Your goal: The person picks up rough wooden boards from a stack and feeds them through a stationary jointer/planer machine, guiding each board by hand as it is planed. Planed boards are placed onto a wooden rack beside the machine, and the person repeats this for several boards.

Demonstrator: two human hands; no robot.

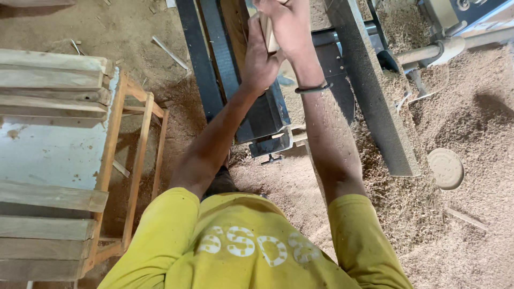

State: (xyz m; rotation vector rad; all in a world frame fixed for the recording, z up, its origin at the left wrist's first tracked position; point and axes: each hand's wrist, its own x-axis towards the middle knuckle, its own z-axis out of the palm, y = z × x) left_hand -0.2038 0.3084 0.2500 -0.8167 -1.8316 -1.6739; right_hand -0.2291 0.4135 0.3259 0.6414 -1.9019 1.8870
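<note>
Your two hands meet at the far edge of the view, above the dark steel machine frame (251, 101), and between them sits a small pale wooden piece (269, 33) — only a narrow strip of it shows, the rest being hidden by your palms and cut off by the top of the picture. Your left hand (258, 60) comes up from below and cups the piece with the fingers pressed together along its near side; your right hand (292, 27), with a dark band (313, 88) on the wrist, closes over it from the right, fingers curled tight round the wood. Judging by its look, the piece is light, dry and stiff: it should not bend or crush, but sawn timber tends to carry dust and splinters, so a firm grip on the flat faces rather than the sharp edges suits it best, with your fingertips kept back from whichever end points toward the machine. How long the piece is you cannot tell from here. On your left stands a rough wooden bench (115, 155) stacked with planks (51, 80); sawdust (471, 123) lies deep over the floor on the right, where a round wooden disc (445, 168) rests — loose footing, probably slippery underfoot.
</note>
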